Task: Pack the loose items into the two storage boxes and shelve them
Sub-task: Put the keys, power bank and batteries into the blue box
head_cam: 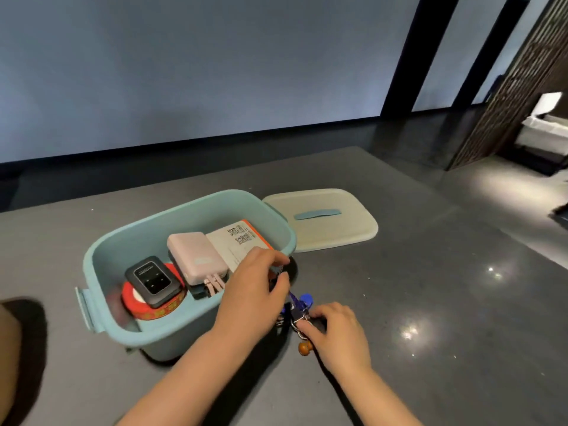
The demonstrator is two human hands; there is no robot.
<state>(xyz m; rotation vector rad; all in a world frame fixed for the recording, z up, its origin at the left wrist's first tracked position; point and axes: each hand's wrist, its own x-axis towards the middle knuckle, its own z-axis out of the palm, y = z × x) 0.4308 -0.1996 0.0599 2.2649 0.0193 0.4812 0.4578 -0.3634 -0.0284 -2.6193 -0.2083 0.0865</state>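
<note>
Both hands, left (pixel 249 290) and right (pixel 335 327), pinch the keychain (pixel 299 312) beside the blue box (pixel 101 259).

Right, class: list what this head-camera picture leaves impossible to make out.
- Head view: text on the white card, too small.
- What the left hand pinches, hidden by its fingers.
- Most of the keyring, covered by the right hand.
- Brown object, cut off at the left edge.
</note>
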